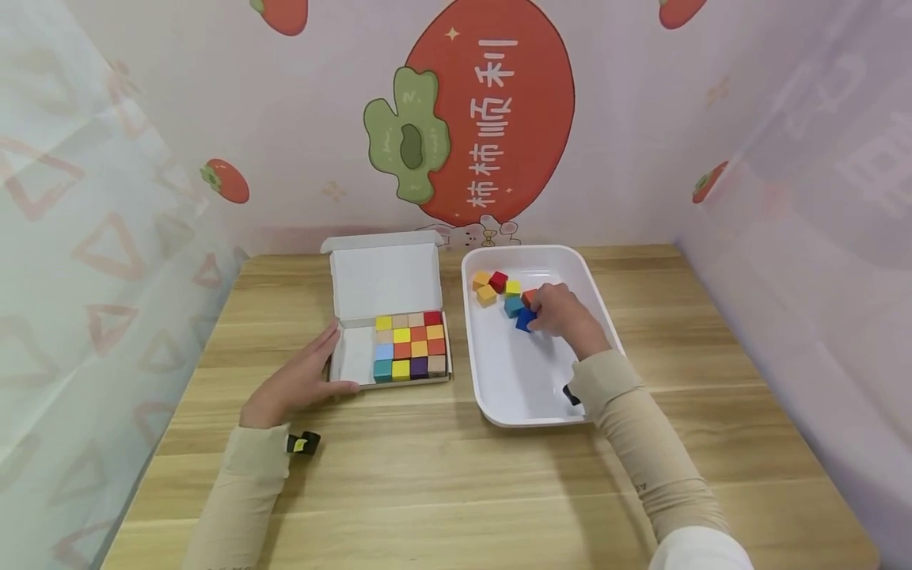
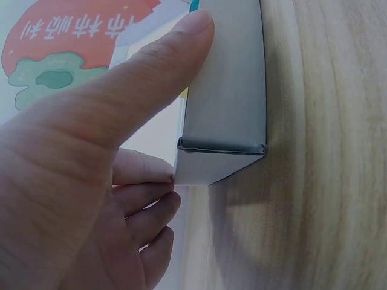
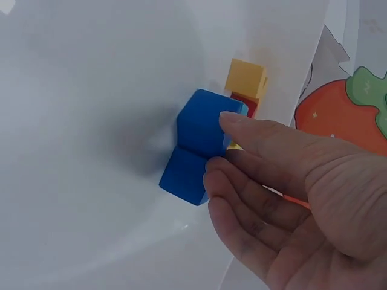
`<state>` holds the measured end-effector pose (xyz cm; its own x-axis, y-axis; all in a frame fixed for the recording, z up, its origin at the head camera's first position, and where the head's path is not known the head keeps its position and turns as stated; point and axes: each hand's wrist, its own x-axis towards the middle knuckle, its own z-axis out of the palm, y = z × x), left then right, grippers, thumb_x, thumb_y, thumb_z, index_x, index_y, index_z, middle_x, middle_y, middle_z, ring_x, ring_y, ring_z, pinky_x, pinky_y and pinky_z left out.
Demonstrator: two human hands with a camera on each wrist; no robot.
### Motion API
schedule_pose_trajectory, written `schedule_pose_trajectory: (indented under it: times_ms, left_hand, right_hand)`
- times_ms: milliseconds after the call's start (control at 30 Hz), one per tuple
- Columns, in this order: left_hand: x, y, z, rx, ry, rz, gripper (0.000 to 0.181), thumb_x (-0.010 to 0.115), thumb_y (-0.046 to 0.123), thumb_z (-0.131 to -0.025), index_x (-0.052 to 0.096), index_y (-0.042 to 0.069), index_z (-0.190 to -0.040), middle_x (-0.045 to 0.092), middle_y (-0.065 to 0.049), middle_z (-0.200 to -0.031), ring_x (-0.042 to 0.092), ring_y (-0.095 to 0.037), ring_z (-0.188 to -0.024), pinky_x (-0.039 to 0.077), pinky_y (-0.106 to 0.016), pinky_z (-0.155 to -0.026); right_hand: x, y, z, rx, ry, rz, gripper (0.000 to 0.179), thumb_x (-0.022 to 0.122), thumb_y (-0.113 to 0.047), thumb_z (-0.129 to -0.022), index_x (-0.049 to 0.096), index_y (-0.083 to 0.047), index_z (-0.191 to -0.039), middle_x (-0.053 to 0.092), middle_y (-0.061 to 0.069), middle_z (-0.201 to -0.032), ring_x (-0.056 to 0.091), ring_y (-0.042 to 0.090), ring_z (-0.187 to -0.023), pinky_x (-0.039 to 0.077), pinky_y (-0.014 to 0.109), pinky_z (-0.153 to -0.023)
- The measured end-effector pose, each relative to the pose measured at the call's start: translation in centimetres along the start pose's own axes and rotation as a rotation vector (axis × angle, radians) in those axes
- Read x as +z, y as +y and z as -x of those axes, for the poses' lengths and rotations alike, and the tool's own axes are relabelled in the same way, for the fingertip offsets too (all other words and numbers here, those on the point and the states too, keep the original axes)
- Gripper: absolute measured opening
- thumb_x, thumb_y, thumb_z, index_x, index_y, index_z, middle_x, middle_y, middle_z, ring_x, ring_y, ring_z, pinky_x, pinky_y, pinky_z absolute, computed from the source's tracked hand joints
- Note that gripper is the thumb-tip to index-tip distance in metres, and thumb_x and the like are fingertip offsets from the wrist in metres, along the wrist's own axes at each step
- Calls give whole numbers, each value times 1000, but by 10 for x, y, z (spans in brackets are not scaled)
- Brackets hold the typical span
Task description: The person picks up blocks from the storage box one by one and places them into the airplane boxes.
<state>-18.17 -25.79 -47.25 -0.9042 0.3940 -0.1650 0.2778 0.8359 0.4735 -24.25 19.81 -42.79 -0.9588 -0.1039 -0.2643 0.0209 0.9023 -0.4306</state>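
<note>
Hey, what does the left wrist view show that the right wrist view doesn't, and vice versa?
Only the left wrist view shows the left hand touching the box, and wooden tabletop.

Only the right wrist view shows the right hand, its thumb on a blue block beside another blue block, and the white tray.

Both show a red fruit print with green leaves.

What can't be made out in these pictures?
Head view: near right corner of the white tray, hidden by the right sleeve.
Left wrist view: far end of the box, cut off by the picture's top edge.
Right wrist view: most of the red block, hidden behind the blue block in the right hand.
</note>
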Motion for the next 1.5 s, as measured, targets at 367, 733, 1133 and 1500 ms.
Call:
schedule_pose_trajectory:
  times_ms: [367, 733, 1133, 1500]
  left_hand:
    - [0, -1, -1, 20, 11, -11, 120, 82, 55, -88, 16, -9, -165, 9, -26, -176, 20, -50, -161, 26, -63, -129]
    - [0, -4, -1, -11, 3, -19, 124, 81, 60, -87, 11, -5, -167, 7, -23, -178, 19, -49, -162, 26, -62, -129]
    - [3, -6, -3, -10, 0, -3, 125, 82, 57, -87, 9, -2, -168, 7, -22, -178, 19, -48, -162, 27, -61, -129]
    - [3, -7, -5, -4, -2, -5, 124, 82, 57, -87, 12, -6, -167, 7, -24, -177, 18, -48, -162, 25, -62, -129]
  right_hand:
    - [3, -2, -4, 40, -18, 71, 38, 81, -15, -94, 72, -1, -128, 71, 17, -116, 66, 33, -103, 59, 51, -106]
    - [-20, -13, 3, -119, 63, -11, 33, 82, -12, -92, 76, 3, -121, 76, 20, -113, 71, 32, -98, 64, 46, -96]
    - [-40, -65, 7, -268, 68, -32, 33, 85, -13, -90, 78, -1, -121, 78, 15, -110, 73, 28, -93, 66, 42, -91]
    - [-16, -135, -6, -448, 26, -30, 28, 84, -18, -92, 79, -5, -116, 75, 9, -105, 68, 23, -94, 64, 33, -88]
